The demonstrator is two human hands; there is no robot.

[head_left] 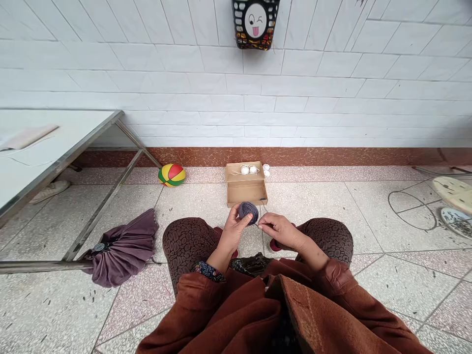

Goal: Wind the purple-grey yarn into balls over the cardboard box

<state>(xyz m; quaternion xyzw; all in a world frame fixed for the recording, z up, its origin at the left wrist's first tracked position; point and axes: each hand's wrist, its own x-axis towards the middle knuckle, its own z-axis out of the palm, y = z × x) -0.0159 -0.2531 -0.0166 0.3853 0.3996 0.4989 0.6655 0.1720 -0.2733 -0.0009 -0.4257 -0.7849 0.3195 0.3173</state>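
A ball of dark grey-purple yarn (248, 212) is held in my left hand (236, 225), thumb across its front and fingers around its side. To the right of the ball, my right hand (277, 228) is closed in a pinch on a dark strand of the yarn, close to the ball. Just beyond both hands an open cardboard box (246, 192) lies on the floor. A bit of dark yarn (263, 199) shows at its right front corner. White yarn balls (245, 169) rest in the box's back part, and more white balls (266, 170) are beside it.
A coloured ball (171, 175) lies by the wall. At left are a steel-framed table (88, 118) and a folded purple umbrella (125, 246). A black basket (255, 24) hangs on the tiled wall. A stool (452, 194) and a round tray (457, 221) are at right.
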